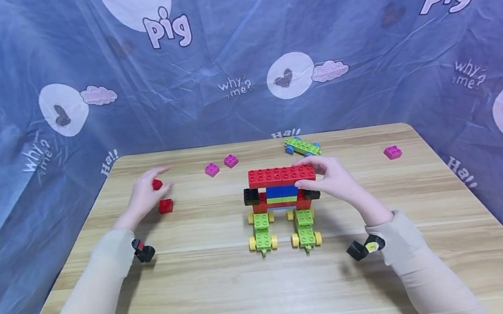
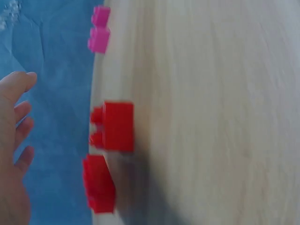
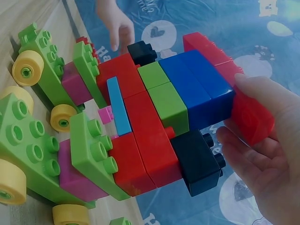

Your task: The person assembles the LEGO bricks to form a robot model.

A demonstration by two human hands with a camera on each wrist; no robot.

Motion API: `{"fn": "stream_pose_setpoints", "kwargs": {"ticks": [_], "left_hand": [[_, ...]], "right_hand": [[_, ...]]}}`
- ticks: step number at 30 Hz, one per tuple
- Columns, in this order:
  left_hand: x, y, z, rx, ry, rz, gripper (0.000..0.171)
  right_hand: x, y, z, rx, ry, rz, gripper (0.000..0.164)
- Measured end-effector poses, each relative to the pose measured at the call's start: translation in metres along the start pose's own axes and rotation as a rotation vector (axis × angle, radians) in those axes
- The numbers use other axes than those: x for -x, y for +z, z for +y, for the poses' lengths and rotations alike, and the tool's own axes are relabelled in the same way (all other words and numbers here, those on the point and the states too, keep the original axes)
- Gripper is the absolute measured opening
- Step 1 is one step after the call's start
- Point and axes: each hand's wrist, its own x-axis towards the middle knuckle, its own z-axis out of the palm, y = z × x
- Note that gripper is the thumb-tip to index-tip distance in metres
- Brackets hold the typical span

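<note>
My right hand grips the right end of a long red top layer on a brick model. In the right wrist view, the thumb lies on the red brick with fingers curled around its other side. Below come blue bricks, lime bricks, red bricks and a black brick jutting out each side. Two lime wheeled bases with yellow wheels carry it. My left hand hovers with fingers apart above two loose red bricks, holding nothing.
Two pink bricks lie toward the back of the wooden table. Behind the model is a lime wheeled base with blue wheels. Another pink brick sits far right. A blue printed cloth hangs around the back and sides.
</note>
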Motion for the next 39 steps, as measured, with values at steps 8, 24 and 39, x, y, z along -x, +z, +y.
{"fn": "stream_pose_setpoints", "kwargs": {"ticks": [8,24,39], "left_hand": [[0.008,-0.003,-0.031,-0.008,-0.084,-0.040,0.051],[0.014,-0.004,-0.055,-0.007,-0.229,-0.126,0.068],[0.013,-0.001,-0.058,-0.020,-0.277,-0.171,0.063]], "right_hand": [[0.000,0.001,0.001,-0.003,0.000,0.008,0.042],[0.000,0.000,0.001,-0.017,-0.001,-0.004,0.042],[0.000,-0.001,0.004,-0.017,-0.004,-0.007,0.041]]}}
